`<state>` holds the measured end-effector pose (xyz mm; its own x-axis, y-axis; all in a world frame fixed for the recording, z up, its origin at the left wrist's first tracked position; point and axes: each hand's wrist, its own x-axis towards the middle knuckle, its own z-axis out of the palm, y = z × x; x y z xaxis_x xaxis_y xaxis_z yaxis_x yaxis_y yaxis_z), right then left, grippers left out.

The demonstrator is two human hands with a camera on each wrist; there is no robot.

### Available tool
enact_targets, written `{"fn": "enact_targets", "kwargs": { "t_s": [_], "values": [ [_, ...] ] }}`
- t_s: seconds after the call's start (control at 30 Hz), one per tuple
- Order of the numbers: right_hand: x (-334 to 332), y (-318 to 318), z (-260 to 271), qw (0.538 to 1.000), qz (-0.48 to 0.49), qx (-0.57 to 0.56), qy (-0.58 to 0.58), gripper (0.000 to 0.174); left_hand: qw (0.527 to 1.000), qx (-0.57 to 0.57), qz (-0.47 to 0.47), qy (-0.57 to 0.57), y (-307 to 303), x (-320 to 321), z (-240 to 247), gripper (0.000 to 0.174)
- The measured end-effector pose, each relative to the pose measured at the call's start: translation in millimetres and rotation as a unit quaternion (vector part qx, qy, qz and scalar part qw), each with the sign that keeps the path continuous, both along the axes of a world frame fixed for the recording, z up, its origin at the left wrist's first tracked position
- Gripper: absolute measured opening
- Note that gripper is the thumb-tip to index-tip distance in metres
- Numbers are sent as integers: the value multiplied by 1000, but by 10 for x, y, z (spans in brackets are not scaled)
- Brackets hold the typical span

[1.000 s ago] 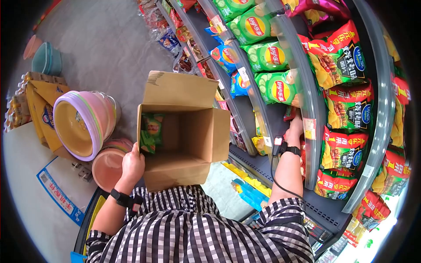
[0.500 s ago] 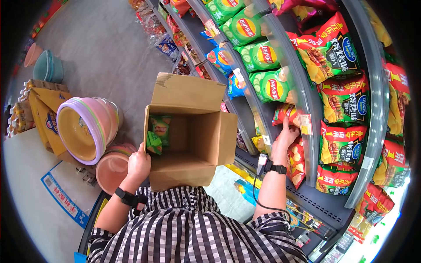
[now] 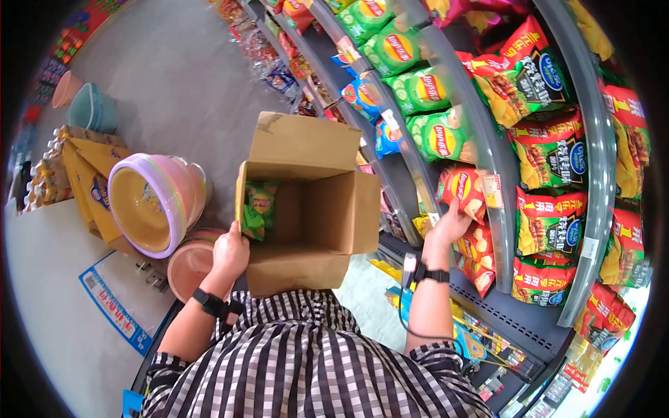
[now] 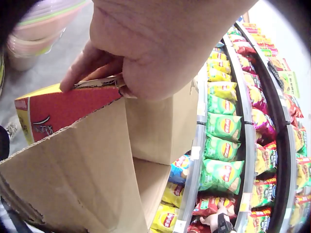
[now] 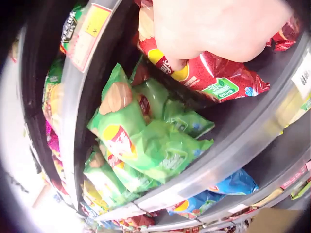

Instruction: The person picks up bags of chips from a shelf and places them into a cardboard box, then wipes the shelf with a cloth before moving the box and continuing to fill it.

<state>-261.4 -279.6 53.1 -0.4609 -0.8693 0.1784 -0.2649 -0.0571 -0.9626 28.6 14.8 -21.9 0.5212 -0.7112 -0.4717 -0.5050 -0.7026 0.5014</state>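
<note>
My left hand (image 3: 231,254) grips the left edge of an open cardboard box (image 3: 300,275); the left wrist view shows the fingers (image 4: 90,65) over its wall. Green chip bags (image 3: 259,202) lie inside the box, against its left side. At the shelf, my right hand (image 3: 451,226) holds a red chip bag (image 3: 462,189), its fingers on the bag's lower part. In the right wrist view that hand (image 5: 214,29) covers part of the red bag (image 5: 223,80). More red bags (image 3: 477,254) sit just beside the hand.
Green bags (image 3: 435,136) stand in the same shelf row, behind a clear shelf lip (image 3: 481,104). Another row holds red and green bags (image 3: 550,216). Stacked basins (image 3: 143,205) and a yellow carton (image 3: 87,184) are left of the box.
My right hand has come back from deeper in the shelf, and the red bag has come up with it, tilted towards the lip. The left hand keeps its grip on the box.
</note>
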Motion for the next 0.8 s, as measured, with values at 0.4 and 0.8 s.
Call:
{"fn": "enact_targets", "kwargs": {
  "t_s": [0.4,0.8],
  "values": [
    [-303,286,31,996,1,52,74,53,1000,8,-19,1,-189,-35,52,37],
    [-100,-249,197,999,36,18,10,60,1000,-10,-22,8,-252,-67,121,34]
  ]
}}
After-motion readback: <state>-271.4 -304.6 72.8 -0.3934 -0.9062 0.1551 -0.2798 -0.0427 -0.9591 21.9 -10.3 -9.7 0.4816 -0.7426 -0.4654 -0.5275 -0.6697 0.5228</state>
